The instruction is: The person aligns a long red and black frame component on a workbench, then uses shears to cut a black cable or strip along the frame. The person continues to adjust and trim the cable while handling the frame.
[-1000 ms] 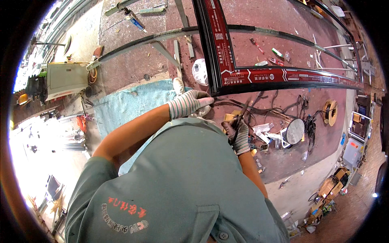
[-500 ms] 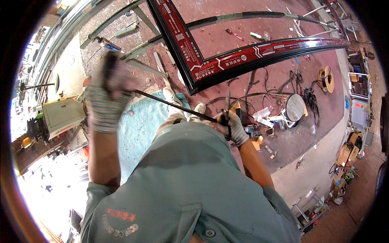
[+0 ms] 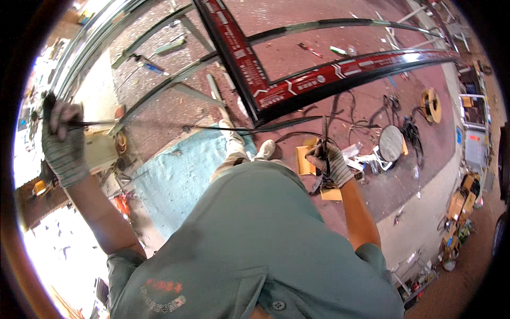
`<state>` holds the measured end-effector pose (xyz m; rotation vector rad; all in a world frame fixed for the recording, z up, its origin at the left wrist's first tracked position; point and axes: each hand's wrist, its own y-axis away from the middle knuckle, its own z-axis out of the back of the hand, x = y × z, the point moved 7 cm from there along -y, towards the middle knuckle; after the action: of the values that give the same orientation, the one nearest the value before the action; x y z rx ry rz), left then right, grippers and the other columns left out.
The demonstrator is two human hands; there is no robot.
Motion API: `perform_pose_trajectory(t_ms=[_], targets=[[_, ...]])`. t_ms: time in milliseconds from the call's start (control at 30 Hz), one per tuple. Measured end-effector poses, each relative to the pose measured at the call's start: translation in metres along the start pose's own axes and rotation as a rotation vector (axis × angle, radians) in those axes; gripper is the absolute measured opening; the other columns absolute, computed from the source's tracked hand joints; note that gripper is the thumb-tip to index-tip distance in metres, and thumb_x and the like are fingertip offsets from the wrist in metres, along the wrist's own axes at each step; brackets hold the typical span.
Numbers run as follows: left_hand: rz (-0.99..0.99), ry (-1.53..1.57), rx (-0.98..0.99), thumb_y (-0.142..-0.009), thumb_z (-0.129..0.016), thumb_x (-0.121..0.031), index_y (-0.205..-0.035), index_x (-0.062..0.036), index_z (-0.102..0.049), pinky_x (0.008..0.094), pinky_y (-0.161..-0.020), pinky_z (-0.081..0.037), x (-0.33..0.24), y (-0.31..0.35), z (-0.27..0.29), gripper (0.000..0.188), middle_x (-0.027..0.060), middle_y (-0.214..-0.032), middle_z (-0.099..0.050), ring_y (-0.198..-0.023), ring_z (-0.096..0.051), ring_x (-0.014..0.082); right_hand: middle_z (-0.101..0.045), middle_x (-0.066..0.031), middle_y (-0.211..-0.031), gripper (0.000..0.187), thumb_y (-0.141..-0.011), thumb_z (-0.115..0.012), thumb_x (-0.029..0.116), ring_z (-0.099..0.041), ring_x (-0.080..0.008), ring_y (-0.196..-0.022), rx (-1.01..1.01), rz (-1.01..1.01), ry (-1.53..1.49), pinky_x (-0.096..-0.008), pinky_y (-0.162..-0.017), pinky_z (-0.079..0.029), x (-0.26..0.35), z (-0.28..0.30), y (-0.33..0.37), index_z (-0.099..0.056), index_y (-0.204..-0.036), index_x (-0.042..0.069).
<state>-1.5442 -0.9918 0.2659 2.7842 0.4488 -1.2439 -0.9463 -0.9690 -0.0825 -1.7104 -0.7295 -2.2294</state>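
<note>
Gloved in striped white, my left hand (image 3: 65,133) is far out at the left, closed on a thin black strip (image 3: 98,123). The strip runs rightward and blurs toward the middle. Another dark length (image 3: 223,128) lies across the view below the frame corner; whether the two are one piece I cannot tell. My right hand (image 3: 336,164), gloved too, is closed around a dark tool (image 3: 324,133) with a narrow, pointed end standing up, like scissors or pliers. A black window or door frame (image 3: 297,87) covered in red film rests ahead, its corner nearest me.
Green-grey rails (image 3: 175,80) support the frame. Underfoot lies a pale blue mat (image 3: 175,170). Black strips, an open cardboard box (image 3: 306,159), a round stool top (image 3: 390,142) and a cable spool (image 3: 431,105) are on the red floor at right. A pale cabinet (image 3: 101,151) stands left.
My left hand has swung outward to the left with the strip. My right hand has moved right, and the strip no longer runs taut between both hands.
</note>
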Motion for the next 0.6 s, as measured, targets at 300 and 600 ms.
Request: perform_pose_trajectory(t_ms=[300,600], targets=[[-0.056,-0.263,0.105,-0.105,-0.046,-0.019,-0.133,0.0001,-0.054,0.0296,-0.073,-0.044,0.143,0.052,-0.184,0.035,-0.0021,-0.081,-0.053,-0.059,-0.043,0.0078,-0.061,0.0004,-0.071,0.025,-0.082,-0.08,0.015,-0.044,-0.0082,-0.062,0.068,0.203,-0.312,-0.0282,-0.055,-0.039,0.182,-0.089,-0.06,-0.057,-0.077,0.008],[0.177,-0.092,0.432,-0.109,-0.035,-0.034,-0.123,0.0034,-0.055,0.0331,-0.078,-0.062,0.159,0.019,-0.224,0.045,0.0091,-0.075,-0.064,-0.06,-0.064,0.0164,-0.067,-0.0078,-0.097,0.025,-0.083,-0.077,0.0,-0.067,-0.0156,-0.09,-0.002,0.335,-0.621,-0.0336,-0.078,-0.057,0.231,-0.05,-0.062,-0.054,-0.09,0.005]])
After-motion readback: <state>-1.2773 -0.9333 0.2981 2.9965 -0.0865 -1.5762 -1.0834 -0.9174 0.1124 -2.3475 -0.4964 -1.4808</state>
